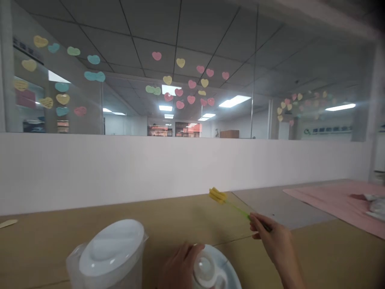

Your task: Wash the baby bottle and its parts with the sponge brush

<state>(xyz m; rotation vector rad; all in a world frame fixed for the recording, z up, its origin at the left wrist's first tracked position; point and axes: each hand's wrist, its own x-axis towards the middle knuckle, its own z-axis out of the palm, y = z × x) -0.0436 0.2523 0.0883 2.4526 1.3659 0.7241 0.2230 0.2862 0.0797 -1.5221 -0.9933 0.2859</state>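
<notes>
My right hand (272, 237) is closed round the green handle of a sponge brush (218, 195). The brush's yellow head points up and left, above the table and apart from the dishes. Low in the middle, my left hand (180, 267) is slightly blurred, its fingers curled against the side of a small white cup-like container (205, 268). That container is at a white plate or dish (230, 273), partly cut off by the lower edge of the view. Left of my left hand stands a translucent pitcher (112, 253) with a white lid.
The brown tabletop (168, 216) runs up to a low white wall (144, 168) with a glass window above, dotted with heart-shaped sticky notes. At the right lies a pink cloth (337, 196) with a crumpled whitish item (377, 206). A flat pale piece (8, 223) lies far left.
</notes>
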